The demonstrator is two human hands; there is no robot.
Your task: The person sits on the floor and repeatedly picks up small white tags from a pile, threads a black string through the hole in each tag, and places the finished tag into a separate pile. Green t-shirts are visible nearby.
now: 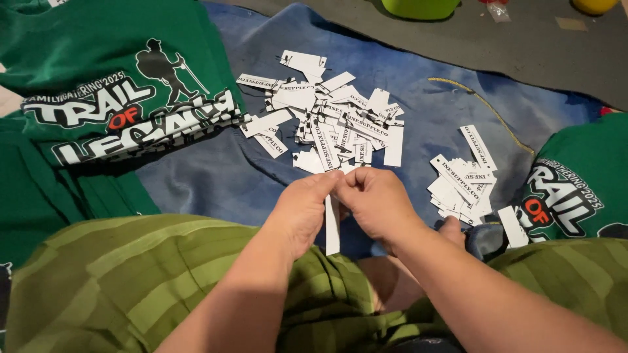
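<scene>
My left hand and my right hand meet in the middle of the view, both pinching one narrow white paper tag that hangs down between them. Just beyond my fingers a loose pile of white printed tags lies scattered on a blue cloth. A smaller heap of the same tags sits to the right of my right hand.
A stack of folded green printed shirts lies at the left, another green shirt at the right. A thin yellow cord crosses the blue cloth. My knees in green striped fabric fill the foreground. Grey floor lies beyond.
</scene>
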